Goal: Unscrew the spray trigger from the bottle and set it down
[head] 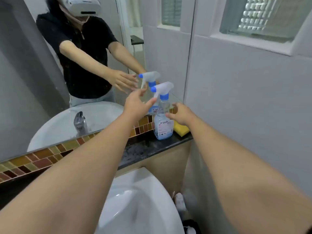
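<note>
Right now the spray bottle (163, 115) stands upright on the dark stone ledge (143, 149) under the mirror (50, 81), near the ledge's right end by the grey tiled wall (244, 107). Clear body, bluish liquid low down, white label facing the camera, blue collar, white trigger head with blue nozzle pointing left. Left hand (135, 103) is at the trigger: fingers extended, grip apart, index fingertip touching or just short of the trigger lever, can't tell which. Right hand (180, 114) is just right of the bottle at neck and shoulder height, fingers loosely spread, grip apart, not clearly in contact with the bottle. Neither hand is wrapped round anything. Yellow sponge (181, 130) lies on the ledge just right of the bottle, partly behind the right hand. Mosaic tile strip (42, 157) in brown and amber runs along the mirror's lower edge behind the ledge. Mirror shows the bottle, both arms, a person in a black top and the chrome tap (79, 121). White washbasin (135, 200) sits below the ledge, between the forearms. Frosted glass-block window (263, 16) upper right.
</note>
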